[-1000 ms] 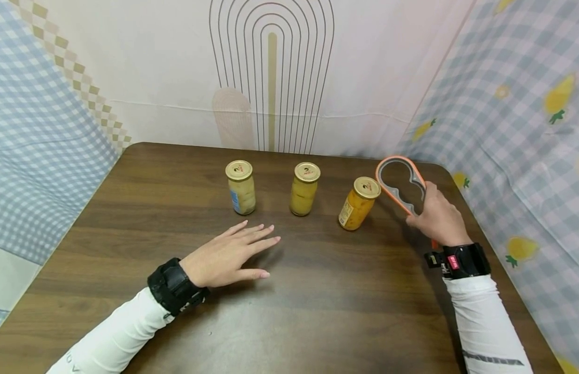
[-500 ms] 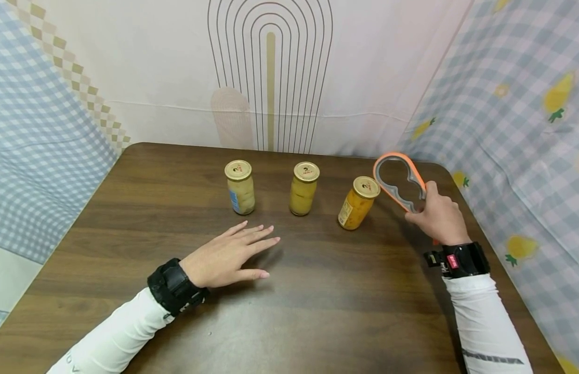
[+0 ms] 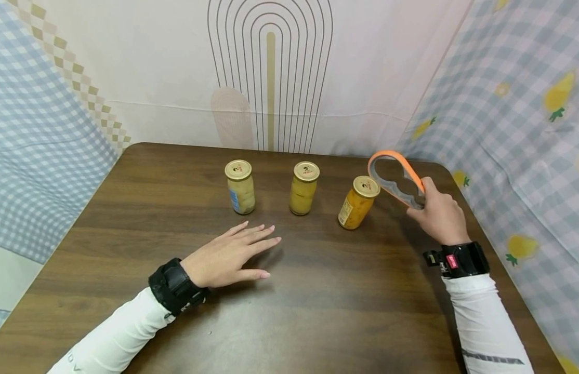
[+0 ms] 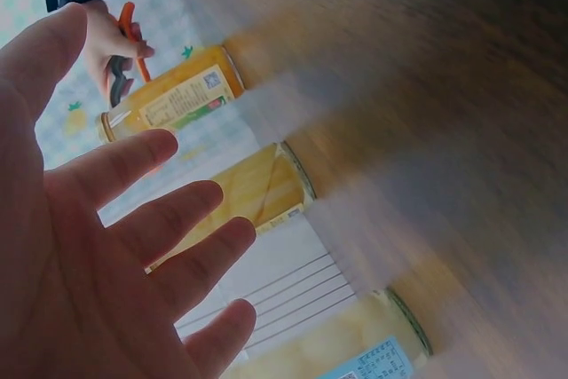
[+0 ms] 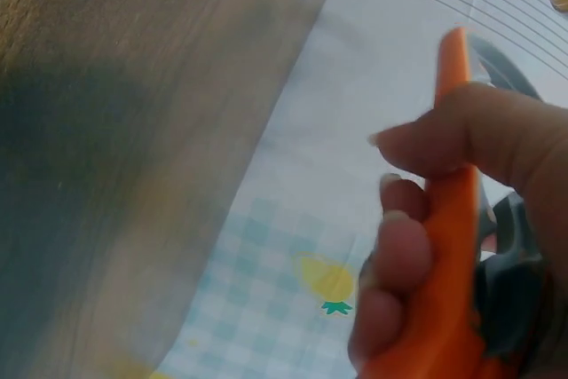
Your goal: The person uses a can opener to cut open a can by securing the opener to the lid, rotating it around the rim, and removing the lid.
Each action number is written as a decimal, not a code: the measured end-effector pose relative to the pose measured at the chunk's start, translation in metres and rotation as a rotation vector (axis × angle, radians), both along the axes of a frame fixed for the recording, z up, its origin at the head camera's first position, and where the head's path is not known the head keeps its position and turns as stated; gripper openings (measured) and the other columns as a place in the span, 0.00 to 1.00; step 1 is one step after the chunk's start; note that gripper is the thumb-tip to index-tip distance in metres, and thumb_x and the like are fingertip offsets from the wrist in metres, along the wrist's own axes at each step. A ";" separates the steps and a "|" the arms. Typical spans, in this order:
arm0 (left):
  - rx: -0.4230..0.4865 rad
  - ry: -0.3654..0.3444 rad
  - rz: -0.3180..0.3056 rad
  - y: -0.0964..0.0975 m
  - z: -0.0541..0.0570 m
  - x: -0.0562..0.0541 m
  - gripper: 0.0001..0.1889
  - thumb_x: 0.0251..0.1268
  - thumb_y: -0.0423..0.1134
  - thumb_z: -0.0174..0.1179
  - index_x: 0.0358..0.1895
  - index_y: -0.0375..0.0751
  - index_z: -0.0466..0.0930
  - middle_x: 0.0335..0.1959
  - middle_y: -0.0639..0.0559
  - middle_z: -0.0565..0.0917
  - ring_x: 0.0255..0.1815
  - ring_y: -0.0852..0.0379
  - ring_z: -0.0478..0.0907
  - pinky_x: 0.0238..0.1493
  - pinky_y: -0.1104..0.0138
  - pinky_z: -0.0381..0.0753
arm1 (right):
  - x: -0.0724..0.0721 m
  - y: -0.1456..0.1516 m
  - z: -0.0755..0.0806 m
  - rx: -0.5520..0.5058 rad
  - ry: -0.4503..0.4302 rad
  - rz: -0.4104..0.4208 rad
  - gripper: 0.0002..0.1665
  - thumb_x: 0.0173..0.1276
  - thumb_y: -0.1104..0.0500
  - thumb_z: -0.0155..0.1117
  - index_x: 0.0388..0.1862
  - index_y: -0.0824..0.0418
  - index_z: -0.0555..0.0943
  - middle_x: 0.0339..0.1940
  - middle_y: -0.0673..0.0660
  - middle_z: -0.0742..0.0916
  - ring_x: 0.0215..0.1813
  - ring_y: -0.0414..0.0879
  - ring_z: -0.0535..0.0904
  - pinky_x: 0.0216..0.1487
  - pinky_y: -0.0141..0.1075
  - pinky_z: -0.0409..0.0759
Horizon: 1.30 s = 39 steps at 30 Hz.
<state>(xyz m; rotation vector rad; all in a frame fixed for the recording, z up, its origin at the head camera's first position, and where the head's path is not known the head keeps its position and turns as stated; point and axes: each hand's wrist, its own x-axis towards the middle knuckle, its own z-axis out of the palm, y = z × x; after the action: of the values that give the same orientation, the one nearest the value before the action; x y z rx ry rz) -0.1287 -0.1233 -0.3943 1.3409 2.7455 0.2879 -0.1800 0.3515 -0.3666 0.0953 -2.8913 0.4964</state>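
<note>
In the head view my right hand point(image 3: 443, 215) grips an orange and grey jar opener point(image 3: 410, 170), held above the table's right side. Its looped end points away, just behind and right of a jar of orange-yellow fruit point(image 3: 357, 209). The right wrist view shows fingers and thumb wrapped round the orange handle point(image 5: 454, 228). My left hand point(image 3: 228, 257) is spread flat with straight fingers, holding nothing. Beyond its fingertips stand a jar of pale contents with a blue label point(image 3: 244, 195) and a jar of yellow contents point(image 3: 302, 195). All three jars have gold lids on.
The dark wooden table point(image 3: 308, 311) has rounded back corners. A white cloth point(image 3: 168, 67) with an arch print hangs behind it. Checked cloths hang at the left point(image 3: 41, 140) and right point(image 3: 514, 130) sides.
The jar opener has tilted and its looped end has shifted slightly left and away, turned by my right hand. My left hand and the three jars stay in place.
</note>
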 end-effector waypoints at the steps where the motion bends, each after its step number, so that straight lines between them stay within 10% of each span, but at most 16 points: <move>1: 0.001 0.004 -0.002 0.000 0.000 0.000 0.39 0.73 0.68 0.48 0.80 0.53 0.59 0.80 0.47 0.62 0.81 0.46 0.60 0.82 0.48 0.53 | 0.000 0.000 0.000 -0.004 0.019 0.002 0.28 0.61 0.62 0.73 0.52 0.64 0.66 0.34 0.71 0.88 0.20 0.56 0.80 0.16 0.43 0.66; 25: -0.004 -0.023 -0.003 0.003 0.001 0.000 0.39 0.73 0.69 0.48 0.79 0.52 0.60 0.81 0.46 0.61 0.81 0.46 0.59 0.82 0.48 0.52 | 0.000 -0.008 0.003 -0.027 0.262 -0.026 0.20 0.59 0.68 0.72 0.46 0.66 0.72 0.20 0.60 0.75 0.21 0.56 0.73 0.21 0.43 0.61; 39: 0.014 -0.050 -0.025 0.007 -0.001 0.004 0.39 0.72 0.69 0.48 0.80 0.53 0.59 0.81 0.47 0.61 0.81 0.47 0.59 0.82 0.48 0.54 | 0.004 -0.016 0.005 -0.038 0.360 -0.032 0.16 0.64 0.65 0.71 0.51 0.67 0.83 0.37 0.68 0.83 0.33 0.66 0.80 0.31 0.63 0.74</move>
<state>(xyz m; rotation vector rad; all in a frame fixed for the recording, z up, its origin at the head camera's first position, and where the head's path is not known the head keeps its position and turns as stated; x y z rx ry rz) -0.1247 -0.1163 -0.3955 1.3510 2.6890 0.3349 -0.1762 0.3352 -0.3618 0.1185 -2.5274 0.4738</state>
